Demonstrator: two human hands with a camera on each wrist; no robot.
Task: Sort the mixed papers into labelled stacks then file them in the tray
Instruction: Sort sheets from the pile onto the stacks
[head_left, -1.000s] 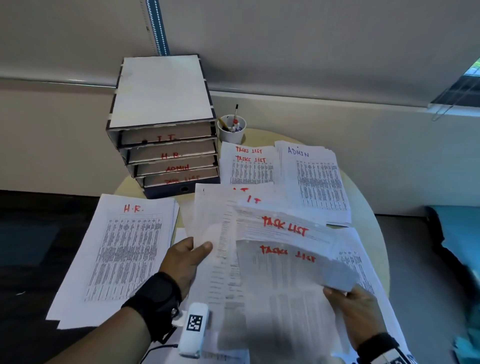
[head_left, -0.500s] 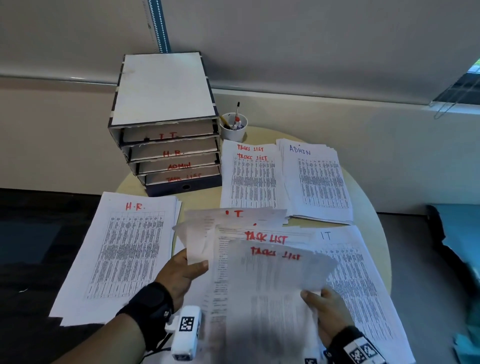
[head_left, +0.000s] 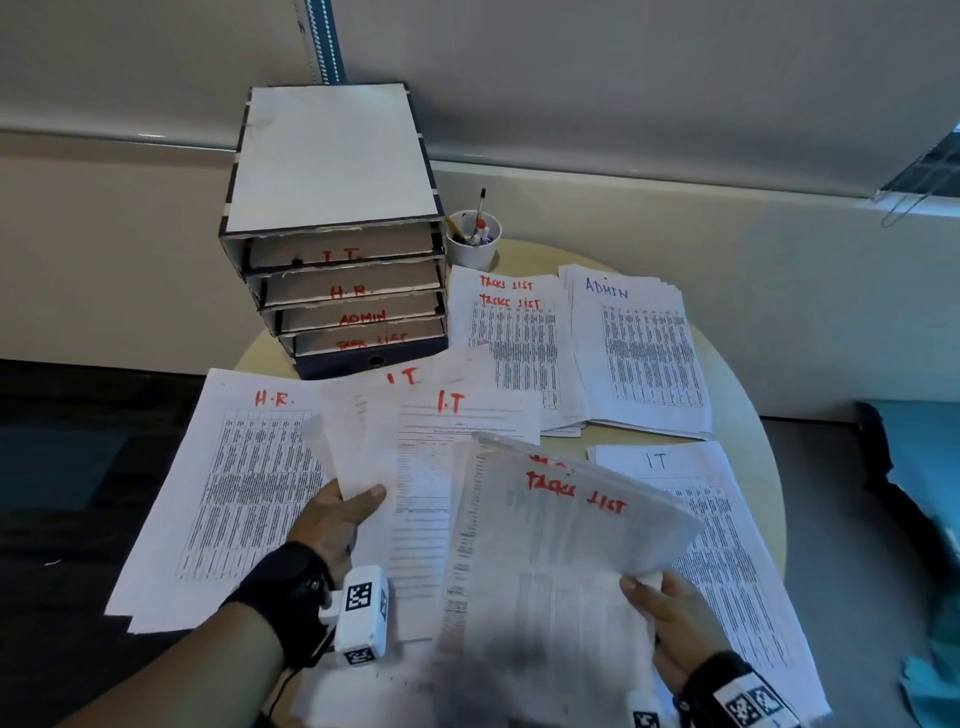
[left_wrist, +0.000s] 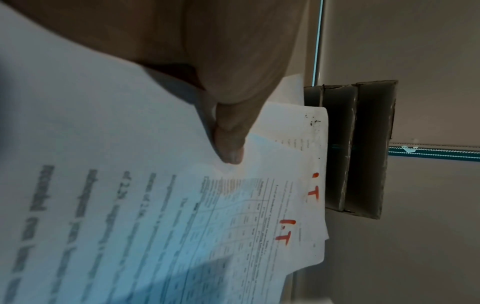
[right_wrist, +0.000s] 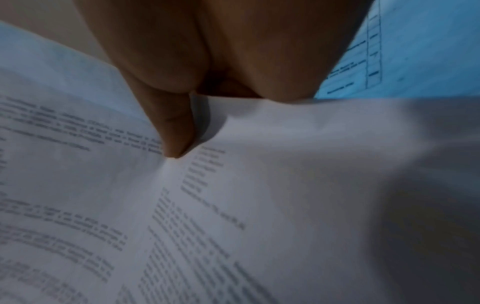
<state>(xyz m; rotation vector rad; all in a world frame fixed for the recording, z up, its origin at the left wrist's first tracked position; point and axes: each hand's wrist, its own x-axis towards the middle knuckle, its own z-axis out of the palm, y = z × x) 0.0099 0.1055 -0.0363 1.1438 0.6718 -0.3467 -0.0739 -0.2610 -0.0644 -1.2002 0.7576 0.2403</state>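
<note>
Clearly light and limp, these loose sheets bend under their own weight, so we judge they want a pinch at an edge, thumb above and fingers below, with several taken together so none slides out. At far left the H.R. stack (head_left: 228, 493) lies flat on the round table (head_left: 748, 395), in front of the labelled tray (head_left: 332, 208). Our left hand (head_left: 337, 519) reaches forward, palm turned inward, thumb clamped down on the side edge of the I.T sheets (head_left: 441, 467), which fan loosely above the table. To the right, our right hand (head_left: 670, 613) grips the lower right corner of the Tasks List sheets (head_left: 561, 545), thumb on top, wrist low; they arch upward and sag at the free end. Beyond them lie the Tasks List stack (head_left: 514, 338), the ADMIN stack (head_left: 639, 353) and the IT stack (head_left: 727, 545).
</note>
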